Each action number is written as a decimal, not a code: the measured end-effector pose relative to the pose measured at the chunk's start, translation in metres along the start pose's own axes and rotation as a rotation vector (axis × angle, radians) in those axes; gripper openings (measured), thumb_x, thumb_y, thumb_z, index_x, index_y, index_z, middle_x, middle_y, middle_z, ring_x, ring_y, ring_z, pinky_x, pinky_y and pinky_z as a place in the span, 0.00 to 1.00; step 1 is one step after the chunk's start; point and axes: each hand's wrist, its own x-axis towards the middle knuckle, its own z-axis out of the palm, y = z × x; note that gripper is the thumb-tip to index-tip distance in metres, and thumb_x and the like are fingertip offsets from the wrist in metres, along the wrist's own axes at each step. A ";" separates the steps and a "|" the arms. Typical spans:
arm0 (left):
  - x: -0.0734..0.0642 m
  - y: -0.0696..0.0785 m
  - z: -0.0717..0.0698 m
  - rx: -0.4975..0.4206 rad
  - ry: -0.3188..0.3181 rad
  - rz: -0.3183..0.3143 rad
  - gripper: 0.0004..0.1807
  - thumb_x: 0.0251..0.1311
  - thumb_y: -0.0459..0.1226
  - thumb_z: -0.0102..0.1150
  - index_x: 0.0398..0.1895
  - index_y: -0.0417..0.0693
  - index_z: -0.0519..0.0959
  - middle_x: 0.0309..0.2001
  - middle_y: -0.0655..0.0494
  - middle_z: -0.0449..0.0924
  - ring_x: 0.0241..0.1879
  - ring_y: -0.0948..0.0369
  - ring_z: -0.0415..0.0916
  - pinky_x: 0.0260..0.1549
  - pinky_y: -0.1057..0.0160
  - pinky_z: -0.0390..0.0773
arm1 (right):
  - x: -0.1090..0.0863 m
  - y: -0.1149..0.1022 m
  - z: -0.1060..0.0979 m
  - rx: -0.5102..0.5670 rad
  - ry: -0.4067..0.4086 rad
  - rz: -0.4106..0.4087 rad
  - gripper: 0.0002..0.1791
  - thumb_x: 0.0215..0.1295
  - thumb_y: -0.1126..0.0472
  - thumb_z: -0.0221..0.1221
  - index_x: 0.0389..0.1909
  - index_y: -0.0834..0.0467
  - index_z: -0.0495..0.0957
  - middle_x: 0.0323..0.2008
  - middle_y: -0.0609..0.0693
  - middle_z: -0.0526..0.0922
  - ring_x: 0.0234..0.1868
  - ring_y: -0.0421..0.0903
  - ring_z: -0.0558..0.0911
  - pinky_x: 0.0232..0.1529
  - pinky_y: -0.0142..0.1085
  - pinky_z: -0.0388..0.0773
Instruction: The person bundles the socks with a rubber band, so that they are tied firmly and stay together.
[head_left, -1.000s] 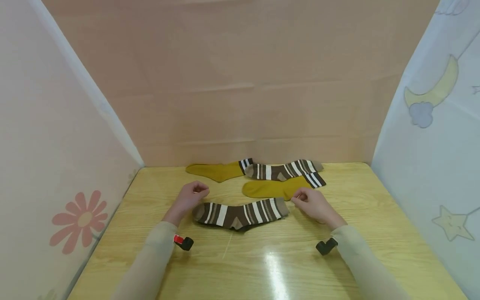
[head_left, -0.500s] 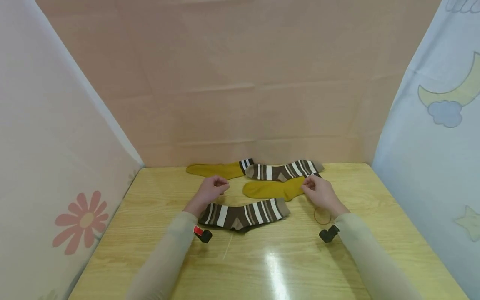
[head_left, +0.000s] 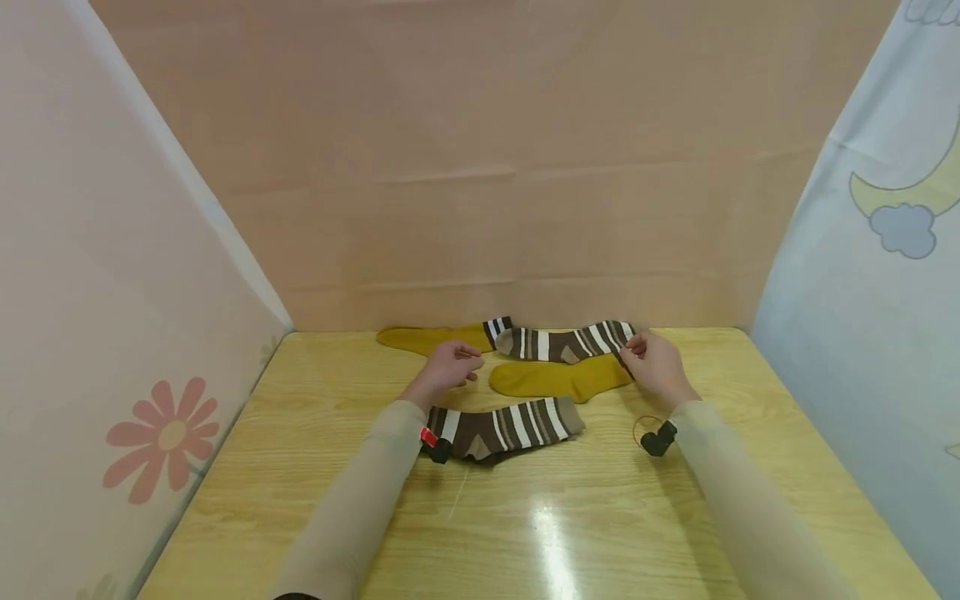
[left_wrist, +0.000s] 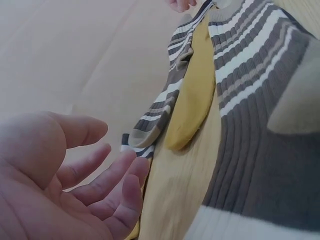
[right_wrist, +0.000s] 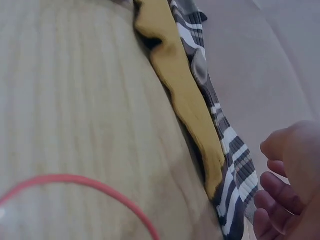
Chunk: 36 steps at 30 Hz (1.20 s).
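Note:
My left hand (head_left: 452, 367) hovers over the table beside the toe of a mustard sock (head_left: 540, 380), near a second mustard sock (head_left: 408, 338) farther back; the left wrist view shows its fingers spread and holding nothing. At the far right, my right hand (head_left: 658, 367) is beside the cuff ends of the front mustard sock and a brown-and-white striped sock (head_left: 551, 345); in the right wrist view its loosely bent fingers (right_wrist: 280, 195) hold nothing. Nearer lies another striped sock (head_left: 517, 427), with a dark edge showing beneath it. My left forearm partly covers that one.
A thin red loop (right_wrist: 85, 180) lies on the wooden table (head_left: 600, 508), below my right hand. A tan backdrop (head_left: 480, 208) stands behind the socks. Patterned cloth walls (head_left: 172, 275) flank both sides.
My left hand has moved right and farther back, across the near striped sock. My right hand has shifted right and back to the cuff ends. The socks lie as before.

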 end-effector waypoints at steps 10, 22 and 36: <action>0.019 -0.005 0.018 0.009 0.059 -0.031 0.17 0.70 0.35 0.63 0.57 0.34 0.79 0.46 0.41 0.87 0.40 0.49 0.86 0.38 0.60 0.81 | 0.016 0.010 -0.007 -0.020 0.079 0.071 0.14 0.72 0.59 0.60 0.45 0.69 0.80 0.43 0.67 0.83 0.44 0.63 0.81 0.49 0.57 0.77; 0.029 -0.004 0.034 -0.008 0.093 -0.031 0.20 0.68 0.33 0.67 0.59 0.30 0.79 0.50 0.38 0.86 0.38 0.53 0.86 0.46 0.56 0.85 | 0.024 0.032 -0.008 -0.122 0.092 0.147 0.28 0.75 0.53 0.56 0.61 0.75 0.73 0.57 0.79 0.73 0.60 0.80 0.68 0.62 0.69 0.65; 0.053 0.003 0.050 -0.004 0.027 -0.128 0.28 0.71 0.39 0.67 0.69 0.34 0.74 0.52 0.42 0.83 0.38 0.56 0.81 0.43 0.60 0.81 | 0.029 0.053 -0.017 -0.134 -0.086 0.132 0.32 0.77 0.52 0.52 0.60 0.82 0.72 0.56 0.81 0.77 0.56 0.77 0.77 0.59 0.67 0.73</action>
